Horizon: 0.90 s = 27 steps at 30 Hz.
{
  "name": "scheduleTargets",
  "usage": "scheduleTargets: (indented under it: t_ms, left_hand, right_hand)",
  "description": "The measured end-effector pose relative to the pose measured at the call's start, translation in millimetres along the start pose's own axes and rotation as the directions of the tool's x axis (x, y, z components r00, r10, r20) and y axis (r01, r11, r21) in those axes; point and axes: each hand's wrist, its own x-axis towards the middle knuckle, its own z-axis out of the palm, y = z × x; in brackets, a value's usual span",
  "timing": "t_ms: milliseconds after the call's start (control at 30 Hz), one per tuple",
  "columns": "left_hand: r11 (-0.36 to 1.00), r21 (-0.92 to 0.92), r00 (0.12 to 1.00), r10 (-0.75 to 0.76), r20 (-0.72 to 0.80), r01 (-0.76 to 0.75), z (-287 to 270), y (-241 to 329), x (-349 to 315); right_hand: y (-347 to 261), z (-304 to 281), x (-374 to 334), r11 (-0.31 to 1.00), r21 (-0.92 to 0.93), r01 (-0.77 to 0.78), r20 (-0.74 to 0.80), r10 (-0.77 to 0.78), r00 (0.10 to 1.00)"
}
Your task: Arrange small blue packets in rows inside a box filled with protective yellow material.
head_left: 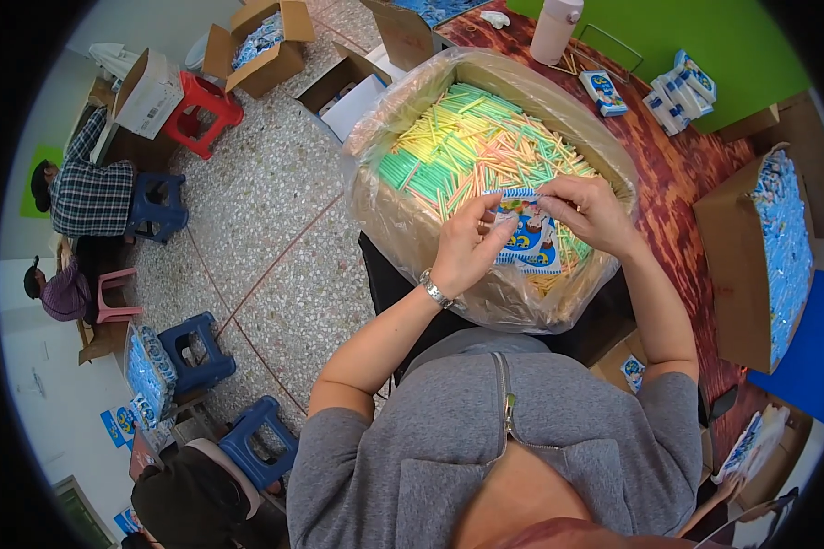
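Between my two hands is a small blue and white plastic packet with cartoon pictures. My left hand, with a metal watch at the wrist, pinches its upper left side. My right hand grips the upper right corner with thumb and fingers. Whether the packet's top edge is sealed, I cannot tell. Below and beyond it stands a box lined with clear plastic, filled with thin pastel sticks in green, yellow and pink. The packet partly covers the near sticks.
On the red patterned table stand a pale pink bottle and several packets. A carton of blue packets is at the right. Stools and seated people are at the left. Another open carton stands far left.
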Motion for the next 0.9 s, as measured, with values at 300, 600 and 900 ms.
scheduleTargets:
  t_ms: [300, 600, 900]
  left_hand:
    - [0.798, 0.459, 0.902, 0.432, 0.017, -0.391, 4, -2, 10]
    - [1.0, -0.002, 0.984, -0.025, 0.178, 0.026, -3, -3, 22]
    - [1.0, -0.015, 0.992, -0.002, 0.122, 0.004, -4, 3, 36]
  right_hand:
    - [18, 8, -10, 0.859, -0.46, 0.222, -0.124, -0.31, 0.943]
    - [-11, 4, -2, 0.997, 0.068, -0.043, -0.101, 0.05, 0.994]
    - [-7, -3, 13, 0.99, 0.142, 0.021, -0.056, -0.013, 0.998]
